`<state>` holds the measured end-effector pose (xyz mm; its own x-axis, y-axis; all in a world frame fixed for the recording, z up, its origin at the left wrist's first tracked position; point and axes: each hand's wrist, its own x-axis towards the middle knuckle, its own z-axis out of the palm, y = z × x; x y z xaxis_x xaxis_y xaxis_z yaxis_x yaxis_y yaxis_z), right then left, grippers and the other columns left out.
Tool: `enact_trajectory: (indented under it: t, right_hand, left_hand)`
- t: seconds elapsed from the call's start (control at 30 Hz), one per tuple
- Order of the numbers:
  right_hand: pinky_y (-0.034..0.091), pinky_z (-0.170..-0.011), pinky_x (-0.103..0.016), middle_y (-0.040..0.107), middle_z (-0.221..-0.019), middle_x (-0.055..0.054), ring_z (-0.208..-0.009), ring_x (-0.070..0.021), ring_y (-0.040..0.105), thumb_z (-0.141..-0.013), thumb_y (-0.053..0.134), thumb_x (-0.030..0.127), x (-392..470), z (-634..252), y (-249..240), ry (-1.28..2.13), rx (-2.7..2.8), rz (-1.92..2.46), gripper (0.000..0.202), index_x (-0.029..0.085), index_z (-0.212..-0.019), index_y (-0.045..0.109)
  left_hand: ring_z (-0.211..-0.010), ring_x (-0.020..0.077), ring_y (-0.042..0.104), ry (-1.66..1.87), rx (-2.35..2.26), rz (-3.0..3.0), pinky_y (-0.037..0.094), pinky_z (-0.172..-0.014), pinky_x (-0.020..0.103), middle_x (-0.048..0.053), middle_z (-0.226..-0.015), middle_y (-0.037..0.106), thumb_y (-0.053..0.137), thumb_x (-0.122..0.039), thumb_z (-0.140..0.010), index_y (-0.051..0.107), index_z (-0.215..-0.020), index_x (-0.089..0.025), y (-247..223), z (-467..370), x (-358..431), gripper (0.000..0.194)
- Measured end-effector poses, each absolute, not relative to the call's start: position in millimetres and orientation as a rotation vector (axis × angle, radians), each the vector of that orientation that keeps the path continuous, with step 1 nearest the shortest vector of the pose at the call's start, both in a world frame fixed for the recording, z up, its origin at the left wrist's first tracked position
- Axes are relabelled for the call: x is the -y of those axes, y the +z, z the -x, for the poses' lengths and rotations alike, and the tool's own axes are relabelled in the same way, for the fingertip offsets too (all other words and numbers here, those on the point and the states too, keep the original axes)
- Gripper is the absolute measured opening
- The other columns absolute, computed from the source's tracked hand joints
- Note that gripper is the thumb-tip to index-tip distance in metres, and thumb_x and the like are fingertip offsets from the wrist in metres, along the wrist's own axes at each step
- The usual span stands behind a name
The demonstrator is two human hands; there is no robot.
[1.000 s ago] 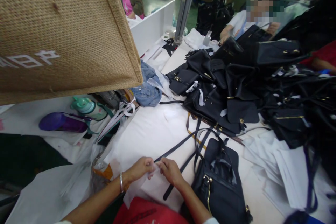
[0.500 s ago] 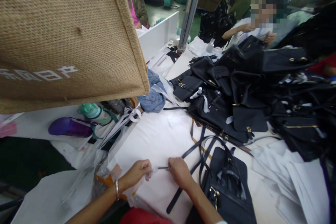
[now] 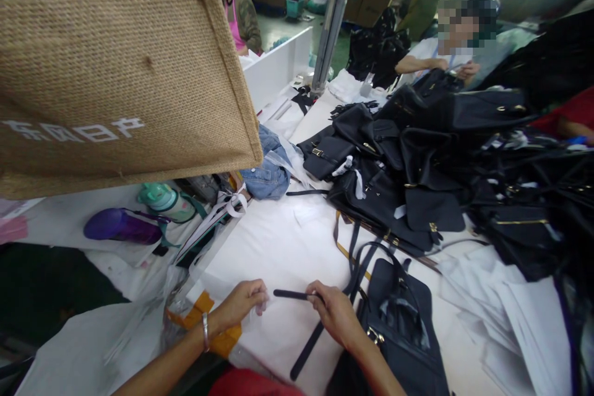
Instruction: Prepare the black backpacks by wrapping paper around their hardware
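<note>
My right hand (image 3: 333,312) pinches a narrow black strap (image 3: 290,294), whose rounded end points left across the white tabletop. Just short of that end is my left hand (image 3: 249,300), wearing a silver bangle. Its fingers are curled together; a pale, see-through scrap seems to show at the fingertips, too faint to name. Beside my right forearm lies a black handbag (image 3: 403,322) with gold buckles and looped handles. Another black strap end (image 3: 306,352) runs out from it under my right wrist.
A burlap bag (image 3: 125,68) hangs close at upper left. Black bags (image 3: 380,192) are heaped at the right, with white paper sheets (image 3: 520,303) nearer. Bottles (image 3: 123,226) and denim cloth (image 3: 266,176) are at the left. A co-worker (image 3: 445,52) sits across the table.
The strap's end now shows broad side up and free of my left hand, where before a thin edge ran towards it. My right hand has turned and shifted slightly right.
</note>
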<state>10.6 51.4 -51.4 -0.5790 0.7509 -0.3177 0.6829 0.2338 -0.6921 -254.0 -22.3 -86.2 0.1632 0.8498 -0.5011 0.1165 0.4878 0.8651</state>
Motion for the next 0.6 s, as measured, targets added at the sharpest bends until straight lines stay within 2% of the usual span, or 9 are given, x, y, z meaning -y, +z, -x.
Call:
enact_trajectory:
  t: [0.3,0.5,0.6]
  right_hand:
    - [0.034,-0.075,-0.026,0.067,-0.086,0.002,-0.085,-0.0175,0.06,-0.092,0.045,0.026,-50.0,-12.2,-42.7,1.284,2.551,1.261,0.017,0.028,-0.1,0.059]
    - [0.033,-0.066,-0.025,0.068,-0.077,0.001,-0.075,-0.0175,0.062,-0.091,0.048,0.029,-58.3,-11.2,-38.5,1.268,2.686,1.259,0.02,0.027,-0.109,0.056]
    - [0.034,-0.064,-0.024,0.069,-0.074,0.001,-0.072,-0.0167,0.063,-0.089,0.051,0.027,-60.1,-11.3,-36.4,1.369,2.66,1.249,0.025,0.025,-0.113,0.053]
  left_hand:
    - [-0.063,0.0154,0.059,0.627,-1.284,-0.972,0.044,-0.064,0.027,0.001,-0.068,0.065,0.05,-0.029,-0.085,0.061,-0.078,-0.015,-84.1,248.4,21.9,0.019]
    - [-0.068,0.0164,0.063,0.518,-1.276,-1.073,0.045,-0.071,0.028,0.003,-0.08,0.069,0.042,-0.036,-0.09,0.062,-0.088,-0.016,-74.9,240.2,17.6,0.028]
    - [-0.069,0.0165,0.063,0.488,-1.306,-1.136,0.044,-0.072,0.028,0.001,-0.074,0.069,0.042,-0.032,-0.089,0.061,-0.084,-0.017,-70.0,234.4,13.2,0.025]
